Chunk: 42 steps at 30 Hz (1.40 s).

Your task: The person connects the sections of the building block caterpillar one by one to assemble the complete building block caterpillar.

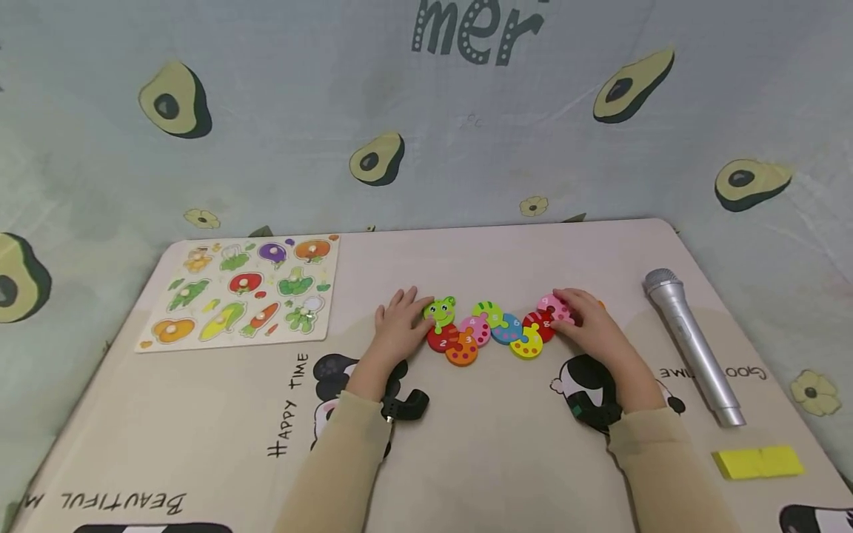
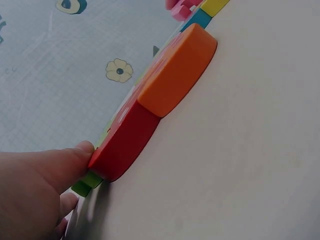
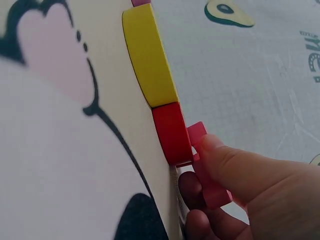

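A jigsaw caterpillar of numbered wooden pieces lies across the table. At its left end is a green smiling head (image 1: 440,312), joined to a red piece (image 1: 441,339) and an orange piece (image 1: 463,350). My left hand (image 1: 400,329) rests beside the head, its thumb touching the edge and its fingers fairly straight. My right hand (image 1: 593,326) pinches a pink dotted puzzle piece (image 3: 214,192) between thumb and fingers, tilted against the red end piece (image 3: 172,134). Yellow (image 1: 526,344), blue (image 1: 506,329) and light green pieces (image 1: 489,313) make up the middle.
A vegetable peg board (image 1: 240,292) lies at the back left. To the right are a silver microphone (image 1: 696,348) and a yellow block (image 1: 758,463). Just behind the right hand shows a bit of an orange thing (image 1: 602,304), mostly hidden. An avocado-print cloth (image 1: 466,148) hangs behind the table.
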Available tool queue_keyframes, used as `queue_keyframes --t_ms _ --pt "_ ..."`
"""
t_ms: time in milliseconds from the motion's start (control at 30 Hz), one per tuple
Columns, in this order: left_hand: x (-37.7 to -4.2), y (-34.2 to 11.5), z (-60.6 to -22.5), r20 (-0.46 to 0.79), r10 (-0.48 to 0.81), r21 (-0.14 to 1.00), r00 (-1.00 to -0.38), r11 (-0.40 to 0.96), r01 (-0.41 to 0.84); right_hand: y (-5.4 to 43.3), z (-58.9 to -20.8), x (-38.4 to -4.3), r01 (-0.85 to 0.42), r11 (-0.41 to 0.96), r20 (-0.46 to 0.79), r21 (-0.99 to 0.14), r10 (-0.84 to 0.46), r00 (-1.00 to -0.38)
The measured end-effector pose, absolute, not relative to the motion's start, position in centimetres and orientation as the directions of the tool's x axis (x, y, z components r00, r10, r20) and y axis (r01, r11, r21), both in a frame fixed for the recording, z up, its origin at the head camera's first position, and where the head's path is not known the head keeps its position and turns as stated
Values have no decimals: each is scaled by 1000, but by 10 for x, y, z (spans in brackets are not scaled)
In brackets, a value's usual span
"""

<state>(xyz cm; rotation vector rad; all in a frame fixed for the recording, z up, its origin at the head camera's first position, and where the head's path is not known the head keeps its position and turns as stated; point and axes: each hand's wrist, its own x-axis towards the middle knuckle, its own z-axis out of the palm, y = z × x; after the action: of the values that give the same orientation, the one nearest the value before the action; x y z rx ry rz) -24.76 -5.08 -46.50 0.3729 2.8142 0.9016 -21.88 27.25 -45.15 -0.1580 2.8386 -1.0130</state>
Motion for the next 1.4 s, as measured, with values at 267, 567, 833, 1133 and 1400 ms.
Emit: queue_keyframes --t_ms 267,567,833,1133,1400 --pt "-247 -54 -467 -70 277 585 -958 790 186 270 -452 -220 -49 770 -94 -637 -141 -986" --pt "-246 -52 -468 -74 282 596 -957 782 184 271 -451 -217 -26 799 -116 -601 -119 -986" --pt "-246 -52 -467 -77 281 599 -957 780 181 277 -454 -213 -73 785 -87 -615 -159 -983" --pt "-248 -51 -468 -74 286 593 -955 783 188 280 -456 -213 -70 806 -91 -588 -153 -984" --pt "-248 -52 -467 -80 285 597 -955 781 183 284 -455 -213 -53 790 -132 -611 -167 -977"
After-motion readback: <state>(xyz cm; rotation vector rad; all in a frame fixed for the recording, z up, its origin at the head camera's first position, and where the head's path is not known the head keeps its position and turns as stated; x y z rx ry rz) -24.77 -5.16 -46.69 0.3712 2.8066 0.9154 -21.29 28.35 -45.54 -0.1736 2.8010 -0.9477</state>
